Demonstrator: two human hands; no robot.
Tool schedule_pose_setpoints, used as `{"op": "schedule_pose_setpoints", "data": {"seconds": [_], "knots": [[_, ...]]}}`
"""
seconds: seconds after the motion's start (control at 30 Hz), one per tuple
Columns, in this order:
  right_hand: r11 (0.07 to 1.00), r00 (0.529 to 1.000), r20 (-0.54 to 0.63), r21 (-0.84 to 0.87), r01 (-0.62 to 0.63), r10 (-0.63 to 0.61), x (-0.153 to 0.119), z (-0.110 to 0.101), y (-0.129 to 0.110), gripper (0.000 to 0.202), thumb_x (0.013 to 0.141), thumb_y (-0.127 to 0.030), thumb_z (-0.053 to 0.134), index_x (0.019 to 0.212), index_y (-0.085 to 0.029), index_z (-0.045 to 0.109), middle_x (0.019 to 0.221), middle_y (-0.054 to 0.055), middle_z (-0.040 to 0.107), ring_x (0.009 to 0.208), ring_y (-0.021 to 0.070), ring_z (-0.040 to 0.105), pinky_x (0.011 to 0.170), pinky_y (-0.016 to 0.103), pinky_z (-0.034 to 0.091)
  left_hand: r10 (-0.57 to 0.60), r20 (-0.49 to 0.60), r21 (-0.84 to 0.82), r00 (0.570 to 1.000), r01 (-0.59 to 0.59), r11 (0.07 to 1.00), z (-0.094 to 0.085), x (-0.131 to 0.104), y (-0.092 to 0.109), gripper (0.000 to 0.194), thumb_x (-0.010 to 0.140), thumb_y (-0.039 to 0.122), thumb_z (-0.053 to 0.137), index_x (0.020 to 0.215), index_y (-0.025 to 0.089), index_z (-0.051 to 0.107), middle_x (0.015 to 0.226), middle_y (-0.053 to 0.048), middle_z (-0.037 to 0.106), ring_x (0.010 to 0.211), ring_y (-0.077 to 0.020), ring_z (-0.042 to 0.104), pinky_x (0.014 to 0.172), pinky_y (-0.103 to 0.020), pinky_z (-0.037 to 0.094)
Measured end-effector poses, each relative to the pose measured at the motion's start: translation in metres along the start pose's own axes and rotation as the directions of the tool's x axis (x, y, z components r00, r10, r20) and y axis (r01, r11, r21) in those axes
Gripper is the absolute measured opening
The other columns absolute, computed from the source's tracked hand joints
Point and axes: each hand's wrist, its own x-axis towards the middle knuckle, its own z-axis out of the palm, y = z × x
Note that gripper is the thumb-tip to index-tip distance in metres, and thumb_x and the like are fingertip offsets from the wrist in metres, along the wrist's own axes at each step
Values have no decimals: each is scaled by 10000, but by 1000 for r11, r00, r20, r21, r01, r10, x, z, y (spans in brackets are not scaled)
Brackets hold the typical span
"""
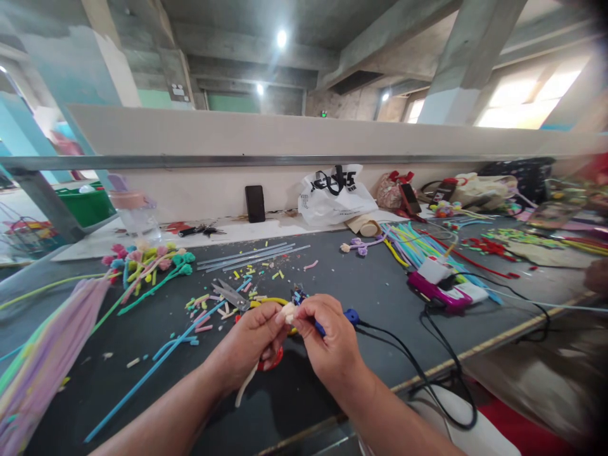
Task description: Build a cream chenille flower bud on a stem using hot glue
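Both hands meet over the dark table near its front edge. My left hand (251,342) is closed on a small cream fuzzy piece (288,312), whose cream stem hangs below the palm. From the other side, my right hand (327,332) pinches the same piece between thumb and fingertips. Just behind the left hand lie scissors (231,294) with open blades, and red handles show partly beneath the hands. A blue tool with a black cord (351,316) rests beside the right hand, partly hidden by it.
Pastel stems (61,342) and fuzzy flowers (180,266) lie left, among cut scraps. A purple power strip (437,294) with cords sits right, near more stems (413,247). Behind are a phone (255,204), a white bag (332,196) and a clear bottle (137,218).
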Motion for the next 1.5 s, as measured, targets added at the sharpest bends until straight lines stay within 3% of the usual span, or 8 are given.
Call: {"op": "schedule_pose_setpoints", "data": {"seconds": [0.47, 0.63, 0.8, 1.07, 1.17, 1.27, 1.37, 1.5], "knots": [[995, 999, -20, 92, 41, -39, 0, -2, -1, 118, 775, -121, 598, 684, -194, 578, 640, -11, 615, 629, 129, 566, 756, 323, 413, 15, 18, 35, 1000, -16, 999, 0, -1, 2, 336, 864, 424, 471, 651, 166, 435, 443, 78, 368, 356, -38, 301, 349, -148, 260], [910, 964, -6, 334, -247, 264, -3, -5, 1, 155, 858, -224, 512, 964, -214, 624, 942, 60, 638, 834, 161, 599, 746, 295, 475, -28, 146, -200, 989, 57, 978, -1, -2, 3, 282, 862, 423, 469, 758, 163, 497, 482, 73, 390, 360, -35, 243, 332, -147, 274], [723, 883, 200, 512, -464, 426, -12, 10, -2, 321, 799, -350, 601, 1096, -227, 615, 965, 60, 646, 874, 193, 598, 764, 318, 497, 2, 113, -223, 994, 23, 975, 0, -1, 2, 258, 865, 424, 463, 824, 174, 507, 532, 65, 405, 391, -43, 272, 363, -158, 295], [310, 706, 453, 673, -671, 545, -1, 3, -2, 376, 722, -398, 678, 1041, -198, 670, 670, -15, 596, 536, 105, 493, 523, 243, 435, 77, -68, 262, 995, -57, 963, 27, 2, 25, 293, 832, 430, 500, 745, 156, 559, 598, 32, 497, 522, -80, 427, 507, -187, 355], [281, 706, 432, 703, -654, 562, 5, -9, 2, 342, 711, -377, 696, 1006, -203, 689, 750, 4, 631, 651, 129, 536, 638, 268, 450, 138, 70, 529, 988, -154, 835, 29, 4, 45, 243, 822, 346, 517, 700, 151, 598, 672, 6, 560, 633, -115, 485, 593, -205, 385], [311, 752, 392, 735, -602, 530, 10, -20, 3, 267, 739, -378, 675, 938, -201, 698, 816, 21, 653, 784, 155, 565, 789, 301, 423, 196, 42, 740, 980, -162, 653, 24, 7, 65, 203, 817, 290, 512, 722, 165, 641, 669, -3, 601, 636, -133, 521, 590, -214, 389], [325, 787, 406, 748, -578, 464, 12, -24, 3, 240, 787, -397, 624, 903, -192, 666, 763, 15, 637, 759, 146, 558, 786, 294, 405, 483, -23, 824, 875, -257, 506, 20, 8, 74, 118, 796, 262, 551, 746, 188, 627, 706, -4, 629, 669, -143, 561, 629, -221, 411], [411, 789, 472, 677, -611, 394, 10, -19, 5, 283, 835, -448, 546, 833, -171, 604, 655, -8, 551, 633, 116, 484, 652, 248, 380, 722, 66, 837, 689, -432, 335, 22, 2, 64, 34, 794, 182, 566, 770, 199, 584, 758, -12, 620, 720, -136, 577, 679, -216, 437]]}}
